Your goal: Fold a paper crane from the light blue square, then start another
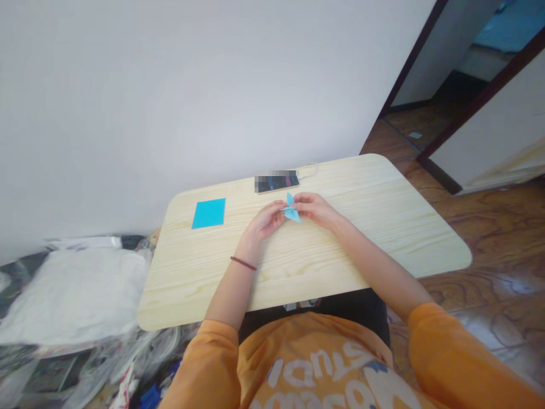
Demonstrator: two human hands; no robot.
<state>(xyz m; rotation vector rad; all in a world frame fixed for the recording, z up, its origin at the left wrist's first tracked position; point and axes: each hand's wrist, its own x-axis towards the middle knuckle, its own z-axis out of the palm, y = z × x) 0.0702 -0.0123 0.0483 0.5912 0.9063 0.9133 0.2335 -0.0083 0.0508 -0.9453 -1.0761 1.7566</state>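
Two hands were at work: your left hand (269, 219) and right hand (315, 209) pinched a light-blue origami piece (292, 214) from either side, over the table (383, 213), near the smartphone (279, 182). Its pointed flaps already stood out, so you seemed well into the folding; any creases left could not be made out. The blue square paper (209, 213) lay flat, unfolded.

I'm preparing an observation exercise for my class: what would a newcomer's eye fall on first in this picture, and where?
Probably the orange shirt with white lettering, large at the bottom of the view. Above it, over the pale table, the left hand and right hand hold a small folded light-blue paper between them. A brighter blue square lies flat toward the table's left end.
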